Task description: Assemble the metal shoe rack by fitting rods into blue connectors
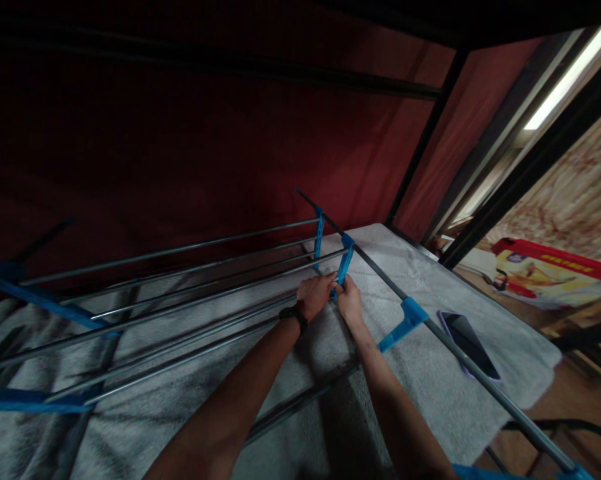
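Both hands are closed in on the lower end of one blue bracket [347,257], right of the middle of the scene: the right hand [349,305] pinches it from the right side, and the left hand [316,295], with a dark wristband [294,317] on its wrist, curls over it from the left. The fingertips meet there, so I cannot tell exactly which finger presses on what, nor whether a rod end is caught between them.

That bracket hangs from a long grey pole [380,271], which slants from the far middle to the near right. A second blue clip [319,237] sits farther along it and a third blue piece [405,322] nearer. Thin metal rods [180,248] run leftward to blue arms [55,301] on the left side. Everything lies over a grey cloth [523,373], with a phone [466,335] to the right, partly under the pole.

The step in hand looks like fitting or adjusting a rod at the bracket's lower end. As I judge it, the next move calls for one hand bracing the plastic while the other lines up the rod and pushes.
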Action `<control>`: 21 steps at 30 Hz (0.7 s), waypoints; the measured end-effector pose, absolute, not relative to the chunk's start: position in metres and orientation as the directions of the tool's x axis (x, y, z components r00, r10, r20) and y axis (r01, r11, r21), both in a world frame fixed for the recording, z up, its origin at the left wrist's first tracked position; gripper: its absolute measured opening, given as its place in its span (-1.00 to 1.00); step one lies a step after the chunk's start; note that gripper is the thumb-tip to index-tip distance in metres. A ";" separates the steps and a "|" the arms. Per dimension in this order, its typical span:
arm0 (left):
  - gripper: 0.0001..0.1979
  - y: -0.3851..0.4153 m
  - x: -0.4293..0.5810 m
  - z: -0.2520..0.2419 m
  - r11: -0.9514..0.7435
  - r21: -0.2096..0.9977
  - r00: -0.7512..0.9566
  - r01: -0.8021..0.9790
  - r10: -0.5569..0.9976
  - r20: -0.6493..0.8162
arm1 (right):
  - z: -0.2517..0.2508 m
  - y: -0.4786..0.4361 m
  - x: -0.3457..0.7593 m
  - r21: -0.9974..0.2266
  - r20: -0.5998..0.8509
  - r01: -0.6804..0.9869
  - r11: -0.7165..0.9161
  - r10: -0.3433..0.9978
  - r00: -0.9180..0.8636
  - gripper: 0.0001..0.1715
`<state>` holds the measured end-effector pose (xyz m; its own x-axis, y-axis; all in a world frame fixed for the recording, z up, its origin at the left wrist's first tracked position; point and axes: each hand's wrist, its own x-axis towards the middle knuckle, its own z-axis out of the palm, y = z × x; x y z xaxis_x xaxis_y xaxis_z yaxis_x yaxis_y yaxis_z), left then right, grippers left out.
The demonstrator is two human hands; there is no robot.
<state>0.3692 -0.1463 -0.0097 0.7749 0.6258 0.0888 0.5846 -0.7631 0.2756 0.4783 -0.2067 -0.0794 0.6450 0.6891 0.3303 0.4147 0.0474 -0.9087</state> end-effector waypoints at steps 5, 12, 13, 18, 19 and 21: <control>-0.57 -0.147 0.368 -0.013 -0.755 0.273 0.777 0.596 0.628 0.043 | -0.082 -0.206 0.479 -0.904 0.330 0.427 0.031 0.688 0.647 -0.68; -0.58 -0.148 0.367 -0.013 -0.732 0.292 0.767 0.616 0.642 -0.009 | -0.081 -0.208 0.478 -0.913 0.324 0.403 0.064 0.714 0.620 -0.62; -0.58 -0.148 0.367 -0.013 -0.728 0.293 0.765 0.620 0.644 -0.020 | -0.081 -0.208 0.478 -0.916 0.319 0.397 0.062 0.714 0.623 -0.61; -0.60 -0.152 0.367 -0.012 -0.714 0.292 0.753 0.636 0.657 -0.033 | -0.082 -0.208 0.478 -0.925 0.311 0.370 0.084 0.726 0.614 -0.56; -0.60 -0.152 0.367 -0.012 -0.715 0.293 0.754 0.634 0.656 -0.033 | -0.082 -0.208 0.478 -0.925 0.317 0.368 0.094 0.726 0.611 -0.55; -0.61 -0.152 0.367 -0.012 -0.721 0.293 0.761 0.627 0.647 -0.036 | -0.082 -0.208 0.478 -0.924 0.327 0.367 0.109 0.722 0.609 -0.54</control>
<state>0.3666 -0.1520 -0.0116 0.7613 0.6475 -0.0356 0.6273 -0.7215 0.2932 0.4784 -0.2084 -0.0822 0.6094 0.7222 0.3273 0.3674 0.1087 -0.9237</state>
